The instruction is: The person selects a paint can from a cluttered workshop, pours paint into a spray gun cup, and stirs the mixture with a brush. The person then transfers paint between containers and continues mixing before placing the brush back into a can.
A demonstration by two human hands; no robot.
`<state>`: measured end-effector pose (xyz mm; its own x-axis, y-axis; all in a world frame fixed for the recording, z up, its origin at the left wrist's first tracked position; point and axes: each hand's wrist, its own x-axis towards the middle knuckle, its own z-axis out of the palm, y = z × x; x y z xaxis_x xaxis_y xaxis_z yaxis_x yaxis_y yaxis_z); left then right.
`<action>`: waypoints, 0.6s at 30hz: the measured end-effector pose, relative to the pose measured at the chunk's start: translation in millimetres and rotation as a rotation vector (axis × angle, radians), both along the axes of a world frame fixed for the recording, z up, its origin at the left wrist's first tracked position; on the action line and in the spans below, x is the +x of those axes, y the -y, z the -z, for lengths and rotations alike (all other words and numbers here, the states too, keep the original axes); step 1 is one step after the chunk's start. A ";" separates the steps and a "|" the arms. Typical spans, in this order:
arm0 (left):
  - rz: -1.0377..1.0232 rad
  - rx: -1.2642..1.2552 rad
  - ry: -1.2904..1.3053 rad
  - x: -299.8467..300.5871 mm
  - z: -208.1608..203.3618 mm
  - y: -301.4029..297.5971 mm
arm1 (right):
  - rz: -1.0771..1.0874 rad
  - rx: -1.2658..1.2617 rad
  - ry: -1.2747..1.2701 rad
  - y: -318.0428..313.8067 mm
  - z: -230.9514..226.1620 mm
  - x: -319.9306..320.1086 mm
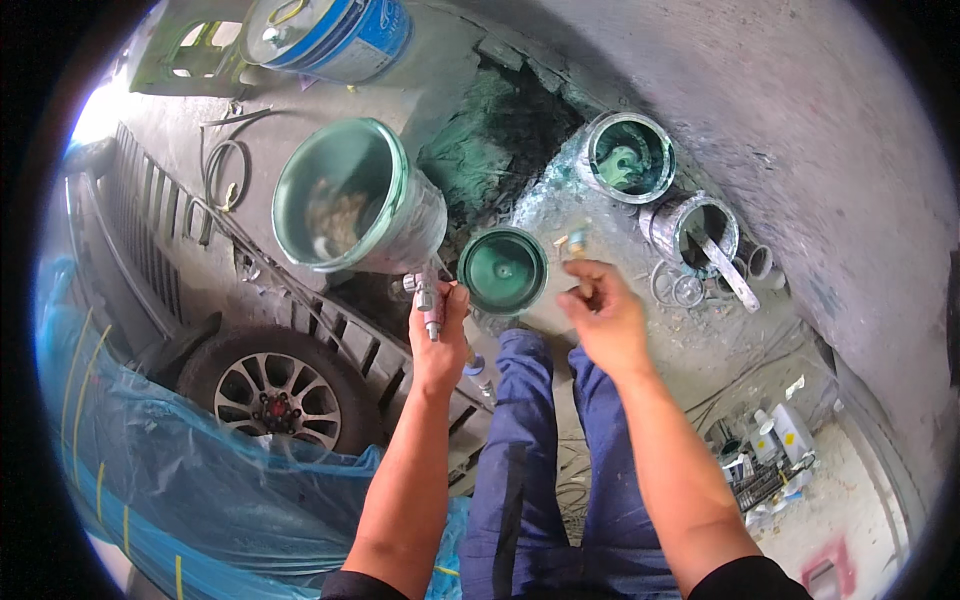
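My left hand (440, 325) is closed round a spray gun (428, 300) with a large clear cup (425, 215) on it. The cup's mouth faces up and its wall carries a green film; some brownish matter shows inside. My right hand (605, 318) is raised to the right of it, thumb and fingers drawn together; anything between them is too small to make out. Between the hands, lower down, is a round green-coated container or lid (503, 270). A small brass-and-blue piece (577, 243) shows just beyond my right fingertips.
Paint-smeared cans stand by the wall: one with green paint (627, 158), another with a stirring stick (722, 265). At left are a car wheel (280, 395), blue plastic sheeting (220, 500) and a floor grate (330, 318). A blue-white drum (345, 38) stands far left. White bottles (790, 432) lie at right.
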<state>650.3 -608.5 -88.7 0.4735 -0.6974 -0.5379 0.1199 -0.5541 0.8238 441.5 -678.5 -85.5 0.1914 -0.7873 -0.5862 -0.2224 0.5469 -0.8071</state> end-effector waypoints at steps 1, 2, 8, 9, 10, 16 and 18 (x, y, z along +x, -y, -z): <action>0.019 -0.008 0.005 1.8 0.1 1.8 | -0.100 -0.053 -0.129 6.8 -6.7 -7.8; 0.037 -0.015 0.010 3.3 -0.3 3.4 | 0.004 -0.064 -0.055 11.7 -15.4 -12.6; -0.018 0.034 0.067 2.8 5.5 11.4 | 0.470 -0.022 0.358 50.9 -81.3 -25.8; -0.006 -0.008 0.099 0.4 8.4 13.7 | 0.495 0.026 0.437 52.5 -86.9 -25.0; -0.024 -0.016 0.083 -2.4 9.1 13.3 | 0.518 0.075 0.516 53.3 -91.5 -23.3; 0.006 -0.031 0.003 -17.7 3.4 13.3 | 0.421 0.205 0.426 40.4 -83.0 12.6; -0.018 -0.051 -0.018 -21.2 3.2 11.2 | 0.361 0.156 0.364 37.7 -83.2 19.5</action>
